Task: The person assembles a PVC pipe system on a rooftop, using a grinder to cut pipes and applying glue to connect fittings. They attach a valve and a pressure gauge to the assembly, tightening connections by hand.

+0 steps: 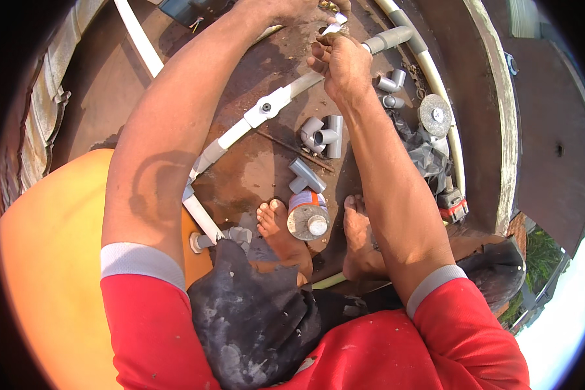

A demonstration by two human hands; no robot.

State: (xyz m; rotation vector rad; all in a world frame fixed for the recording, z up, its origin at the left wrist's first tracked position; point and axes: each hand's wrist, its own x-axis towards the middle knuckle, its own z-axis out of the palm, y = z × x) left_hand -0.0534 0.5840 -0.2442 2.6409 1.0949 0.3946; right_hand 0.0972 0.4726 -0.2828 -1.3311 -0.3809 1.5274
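Note:
At the top edge, my left hand (291,9) is partly cut off by the frame. Its fingers close round a small brass-coloured fitting (329,6). Just below it my right hand (346,68) is closed, with thumb and fingers pinching a small white strip (335,25) beside the fitting. The exact kind of the strip is too small to tell. Beneath both hands runs a grey and white plastic pipe (233,134) with a white valve (266,109) in it.
Grey pipe tees (324,135), another tee (305,175), and elbows (391,80) lie on the brown floor. A can (308,221) stands between my feet. On the right are a grinder disc (434,116), a red and black battery (453,205) and a long pipe (447,107); an orange tank (58,247) bulges at left.

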